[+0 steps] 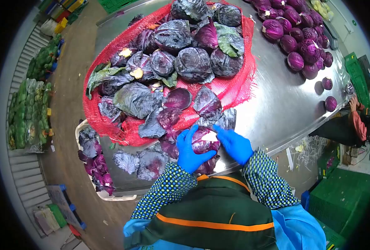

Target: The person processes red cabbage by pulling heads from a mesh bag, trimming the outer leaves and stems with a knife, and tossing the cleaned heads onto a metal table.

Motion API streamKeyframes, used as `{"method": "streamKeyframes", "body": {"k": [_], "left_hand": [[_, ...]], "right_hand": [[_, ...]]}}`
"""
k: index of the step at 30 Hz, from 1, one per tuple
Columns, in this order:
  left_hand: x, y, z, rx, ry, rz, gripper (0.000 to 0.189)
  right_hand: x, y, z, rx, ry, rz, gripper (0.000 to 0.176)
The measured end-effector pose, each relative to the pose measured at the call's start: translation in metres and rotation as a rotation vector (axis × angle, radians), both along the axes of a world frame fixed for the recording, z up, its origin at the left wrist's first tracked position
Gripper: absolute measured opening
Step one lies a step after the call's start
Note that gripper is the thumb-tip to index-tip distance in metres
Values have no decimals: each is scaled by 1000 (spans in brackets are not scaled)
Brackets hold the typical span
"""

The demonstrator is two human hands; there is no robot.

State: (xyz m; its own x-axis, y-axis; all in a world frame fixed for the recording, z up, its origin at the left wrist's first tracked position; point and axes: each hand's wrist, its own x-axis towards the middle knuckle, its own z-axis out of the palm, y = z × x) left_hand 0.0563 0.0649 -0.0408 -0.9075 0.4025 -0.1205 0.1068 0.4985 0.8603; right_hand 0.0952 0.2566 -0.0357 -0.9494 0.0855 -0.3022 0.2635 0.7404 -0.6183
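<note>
At the near edge of the metal table, my left hand [191,151], in a blue glove, has its thumb and fingers spread around the left side of a red cabbage [201,141]. On the cabbage's right side is my right hand [234,143], also gloved in blue, its fingers bent near a pale cut patch; whether it holds a tool is hidden. Loose outer leaves [152,163] lie left of my hands. Beyond them, dark untrimmed cabbages [193,64] are heaped on a red mesh net [239,89].
Peeled purple cabbages [299,37] are piled at the table's far right. A white-rimmed bin [117,198] of leaves stands at the left edge. A co-worker's hand [354,103] shows at the right. Green crates [342,196] stand at the lower right.
</note>
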Motion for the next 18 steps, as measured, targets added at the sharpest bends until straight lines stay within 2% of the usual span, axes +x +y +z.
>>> {"method": "streamKeyframes", "body": {"k": [2, 3, 5, 6, 8, 9, 11, 12, 13, 14, 15, 16, 17, 18], "left_hand": [[9, 0, -4, -6, 102, -24, 96], [13, -2, -2, -3, 74, -32, 97], [12, -4, 0, 78, 21, -37, 97], [7, -7, -2, 82, 25, -40, 97], [-4, -20, -9, 170, -9, -151, 98], [-2, -27, 0, 168, -3, -129, 98], [1, -46, 34, 597, -576, -48, 102], [8, -58, 46, 545, -398, -83, 106], [8, -60, 70, 528, -252, -87, 104], [8, -63, 82, 402, 30, -62, 101], [8, -65, 89, 268, 316, -29, 99], [9, -64, 96, 261, 324, -4, 99], [9, -63, 103, 146, 449, 70, 98], [7, -62, 109, 27, 577, 132, 97]], "right_hand": [[-13, 17, -1, -83, -114, -119, 39], [-16, 15, -3, -246, 17, -124, 41], [-3, -3, -3, -476, 1, -227, 46], [-1, -4, -15, -473, 6, -229, 46], [-5, -3, -48, -533, 9, -374, 48], [-17, 0, -26, -633, -229, -491, 43], [-23, 10, -35, -633, -428, -547, 39], [-20, 6, -26, -640, -325, -462, 40], [-15, -2, -15, -649, -336, -465, 40], [-12, -11, -1, -623, -117, -426, 40], [-10, -16, 22, -645, -26, -379, 40], [-8, -21, 45, -667, 64, -331, 40], [-5, -25, 72, -746, 31, -296, 41], [-6, -31, 84, -624, 227, -57, 42]]}}
